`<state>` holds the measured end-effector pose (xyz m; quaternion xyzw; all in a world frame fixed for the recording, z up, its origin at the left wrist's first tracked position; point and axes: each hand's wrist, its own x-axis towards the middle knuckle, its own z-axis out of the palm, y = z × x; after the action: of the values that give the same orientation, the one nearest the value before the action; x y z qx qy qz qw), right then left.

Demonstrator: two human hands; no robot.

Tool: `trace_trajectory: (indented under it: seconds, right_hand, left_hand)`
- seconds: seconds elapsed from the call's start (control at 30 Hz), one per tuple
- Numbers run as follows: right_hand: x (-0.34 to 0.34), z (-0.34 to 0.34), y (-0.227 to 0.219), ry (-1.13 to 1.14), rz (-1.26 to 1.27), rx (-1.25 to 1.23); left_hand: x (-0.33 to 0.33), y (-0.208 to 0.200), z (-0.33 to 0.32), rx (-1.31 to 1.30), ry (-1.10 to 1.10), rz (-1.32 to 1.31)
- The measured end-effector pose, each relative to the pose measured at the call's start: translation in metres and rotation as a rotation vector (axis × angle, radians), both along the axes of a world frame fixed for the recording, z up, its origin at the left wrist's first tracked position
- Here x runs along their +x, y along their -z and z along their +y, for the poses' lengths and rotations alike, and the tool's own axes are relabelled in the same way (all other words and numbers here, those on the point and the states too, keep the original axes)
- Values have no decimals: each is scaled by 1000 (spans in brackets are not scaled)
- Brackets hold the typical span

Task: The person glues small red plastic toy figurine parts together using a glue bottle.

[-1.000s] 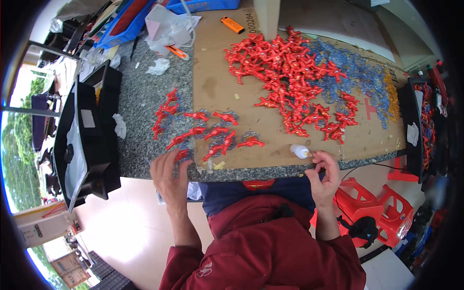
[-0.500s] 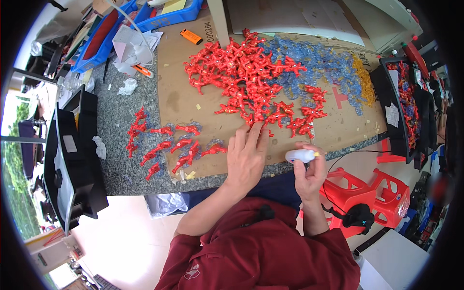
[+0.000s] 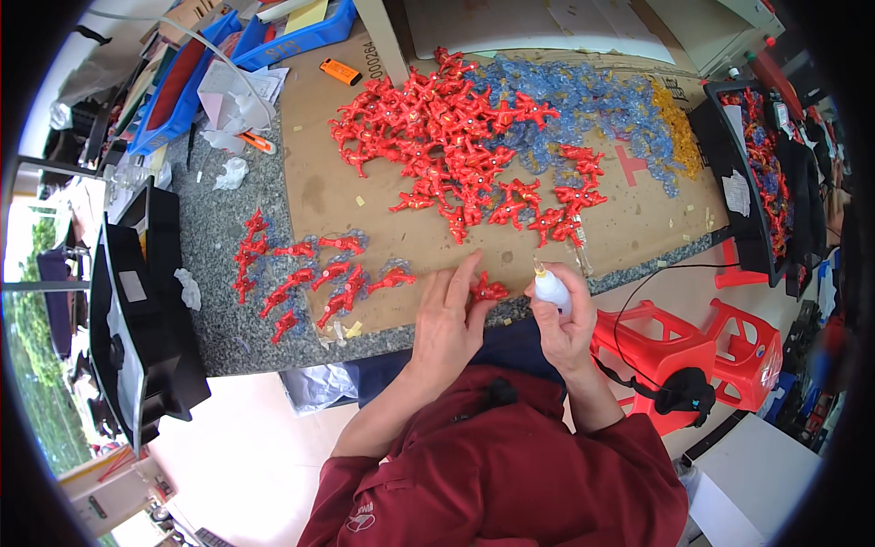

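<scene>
My left hand [image 3: 447, 321] is over the near edge of the cardboard, its thumb and forefinger on either side of a small red plastic figurine [image 3: 489, 289]. In my right hand [image 3: 567, 330] is a small white squeeze bottle [image 3: 552, 290], its yellowish narrow tip pointing away from me and close to the figurine. Beyond both hands spreads a heap of shiny red figurines [image 3: 428, 128]. To the left, several red figurines with clear bluish pieces [image 3: 342, 283] lie apart in loose rows.
Clear bluish pieces [image 3: 583, 100] and yellow pieces [image 3: 676, 137] are piled at the far right. A black bin [image 3: 761, 173] stands past them. An orange cutter [image 3: 341, 72], crumpled paper [image 3: 231, 174] and blue trays [image 3: 305, 35] lie far left. Red stools [image 3: 652, 333] stand at right.
My left hand has drawn back from the heap with one red figurine. The bottle has turned from lying sideways to pointing away, and my right hand has come slightly left.
</scene>
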<state>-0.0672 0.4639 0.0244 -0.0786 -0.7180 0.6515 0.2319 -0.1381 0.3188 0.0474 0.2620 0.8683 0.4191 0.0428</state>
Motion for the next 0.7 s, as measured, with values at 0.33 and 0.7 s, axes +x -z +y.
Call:
trace_trajectory:
  seconds: [0.33,0.7]
  right_hand:
    - [13,10,-29,-187,156,197]
    - [9,-6,-42,-255,76,334]
  left_hand:
    - [31,11,-52,1292,109,-1429]
    - [35,20,-60,1340,79,-1400]
